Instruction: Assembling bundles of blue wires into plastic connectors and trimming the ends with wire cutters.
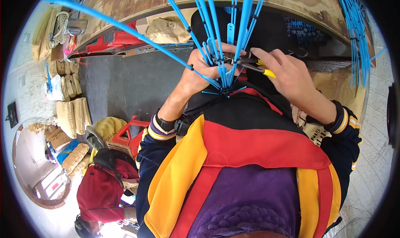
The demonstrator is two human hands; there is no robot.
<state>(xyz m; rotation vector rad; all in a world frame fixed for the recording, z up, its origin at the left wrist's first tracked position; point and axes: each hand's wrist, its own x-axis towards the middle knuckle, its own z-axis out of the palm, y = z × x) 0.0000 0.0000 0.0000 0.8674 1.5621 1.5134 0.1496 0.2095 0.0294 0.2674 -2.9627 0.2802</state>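
A frame of long blue rods (248,17) with small black joints fans up and away from me, and its rods meet low down at a dark hub (225,91). My left hand (196,69) is closed around the lower rods, just above that hub. In my right hand (289,73) is a pair of pliers with yellow handles (269,73). Their dark metal jaws reach in among the rods beside my left fingers. Rods and fingers hide the jaw tips, so what they grip cannot be made out.
A worn wooden table (300,0) curves across the far side. More blue rods (354,34) hang over its right end. On the left are brown paper bundles (71,118), a red stool (132,134) and a person in dark red (100,190).
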